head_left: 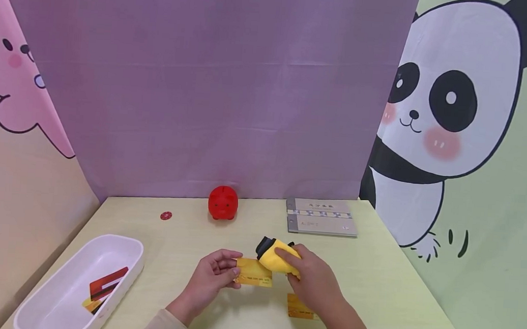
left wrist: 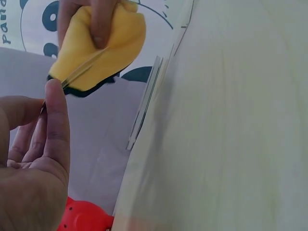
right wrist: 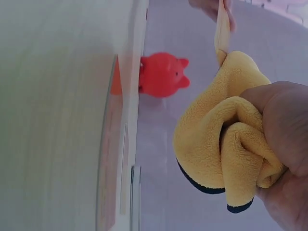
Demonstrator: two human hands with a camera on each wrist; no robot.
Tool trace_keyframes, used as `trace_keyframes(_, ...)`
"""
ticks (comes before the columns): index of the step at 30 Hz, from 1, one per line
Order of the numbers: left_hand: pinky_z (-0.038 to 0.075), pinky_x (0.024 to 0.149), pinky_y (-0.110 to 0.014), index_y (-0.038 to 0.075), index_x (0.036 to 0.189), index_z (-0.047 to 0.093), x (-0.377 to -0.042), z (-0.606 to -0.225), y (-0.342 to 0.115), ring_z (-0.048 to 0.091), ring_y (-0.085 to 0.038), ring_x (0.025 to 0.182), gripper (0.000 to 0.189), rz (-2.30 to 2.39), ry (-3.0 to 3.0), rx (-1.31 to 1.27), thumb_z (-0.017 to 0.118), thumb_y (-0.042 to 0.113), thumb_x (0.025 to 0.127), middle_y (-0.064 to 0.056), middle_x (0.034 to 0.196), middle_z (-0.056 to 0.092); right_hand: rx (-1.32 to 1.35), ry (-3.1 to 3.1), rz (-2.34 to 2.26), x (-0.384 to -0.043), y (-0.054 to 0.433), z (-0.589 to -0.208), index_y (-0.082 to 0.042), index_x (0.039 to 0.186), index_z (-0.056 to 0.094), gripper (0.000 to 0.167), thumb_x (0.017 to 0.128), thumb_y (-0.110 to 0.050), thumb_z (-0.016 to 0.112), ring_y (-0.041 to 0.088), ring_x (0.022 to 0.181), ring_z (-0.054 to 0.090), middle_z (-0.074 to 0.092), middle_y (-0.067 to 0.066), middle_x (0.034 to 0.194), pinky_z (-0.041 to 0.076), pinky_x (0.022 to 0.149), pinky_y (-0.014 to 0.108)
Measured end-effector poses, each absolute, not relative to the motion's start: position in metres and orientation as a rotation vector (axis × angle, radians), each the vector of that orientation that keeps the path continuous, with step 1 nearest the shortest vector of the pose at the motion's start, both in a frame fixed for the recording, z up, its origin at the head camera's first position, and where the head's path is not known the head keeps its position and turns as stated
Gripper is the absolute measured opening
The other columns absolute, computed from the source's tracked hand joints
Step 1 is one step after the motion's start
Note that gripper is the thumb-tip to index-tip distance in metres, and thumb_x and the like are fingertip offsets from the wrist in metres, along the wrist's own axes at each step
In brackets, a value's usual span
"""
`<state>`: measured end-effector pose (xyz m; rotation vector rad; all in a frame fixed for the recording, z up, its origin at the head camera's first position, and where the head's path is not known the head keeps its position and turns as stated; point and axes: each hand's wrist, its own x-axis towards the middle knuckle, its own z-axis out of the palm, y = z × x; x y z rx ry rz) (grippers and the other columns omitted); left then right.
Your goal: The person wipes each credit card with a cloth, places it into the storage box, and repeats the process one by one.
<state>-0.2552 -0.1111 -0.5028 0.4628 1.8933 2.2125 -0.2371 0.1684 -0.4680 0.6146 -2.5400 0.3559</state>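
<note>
My left hand [head_left: 212, 274] pinches a gold bank card [head_left: 255, 273] by its left end, holding it up over the table. My right hand [head_left: 317, 280] grips a bunched yellow cloth [head_left: 277, 257] with a dark edge. The cloth touches the card's upper right part in the head view. In the right wrist view the yellow cloth [right wrist: 216, 130] is folded in the fingers and meets the card [right wrist: 222, 33]. Below the right hand a second gold card [head_left: 300, 307] lies on the table, partly hidden by the wrist.
A white tray [head_left: 62, 252] at the left holds several cards [head_left: 107, 283]. Toward the back stand a red piggy bank [head_left: 223, 203] and a small round red piece [head_left: 165, 216]. A grey book or folder [head_left: 321, 224] lies at the back right of the pale table [head_left: 184, 240].
</note>
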Motion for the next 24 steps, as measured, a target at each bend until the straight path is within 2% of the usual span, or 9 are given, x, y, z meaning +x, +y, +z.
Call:
trace_keyframes(12,0.065,0.082,-0.036,0.000,0.130,0.068,-0.258,-0.503,-0.116,0.069,-0.025,0.104,0.030,2.233,1.979,0.404,0.070,0.001,0.099,-0.018,0.120,0.069,0.561,-2.469,0.641,-0.243,0.194,-0.476,-0.029,0.134,0.073,0.063,0.078,-0.001,0.083,0.010,0.082,0.059,0.065,-0.007,0.114,0.056,0.070,0.031)
trace_keyframes(17,0.065,0.082,-0.039,-0.001,0.131,0.068,-0.259,-0.505,-0.116,0.068,-0.024,0.102,0.032,2.238,1.986,0.423,0.059,-0.008,0.100,-0.018,0.124,0.069,0.565,-2.450,0.684,-0.244,0.196,-0.475,-0.028,0.135,0.072,0.064,0.079,0.001,0.082,0.011,0.085,0.060,0.066,-0.007,0.115,0.058,0.073,0.033)
trace_keyframes(20,0.065,0.082,-0.039,-0.002,0.132,0.067,-0.258,-0.505,-0.116,0.066,-0.025,0.100,0.039,2.236,2.000,0.445,0.054,-0.015,0.097,-0.020,0.125,0.068,0.555,-2.459,0.696,-0.244,0.197,-0.474,-0.028,0.135,0.072,0.064,0.079,0.001,0.082,0.011,0.086,0.060,0.067,-0.007,0.116,0.058,0.074,0.033)
trace_keyframes(24,0.065,0.081,-0.038,-0.002,0.130,0.068,-0.258,-0.507,-0.115,0.067,-0.026,0.100,0.035,2.231,2.012,0.453,0.063,-0.011,0.097,-0.022,0.122,0.068,0.549,-2.462,0.701,-0.244,0.198,-0.475,-0.028,0.135,0.072,0.064,0.079,0.001,0.083,0.010,0.087,0.060,0.067,-0.007,0.116,0.059,0.076,0.033)
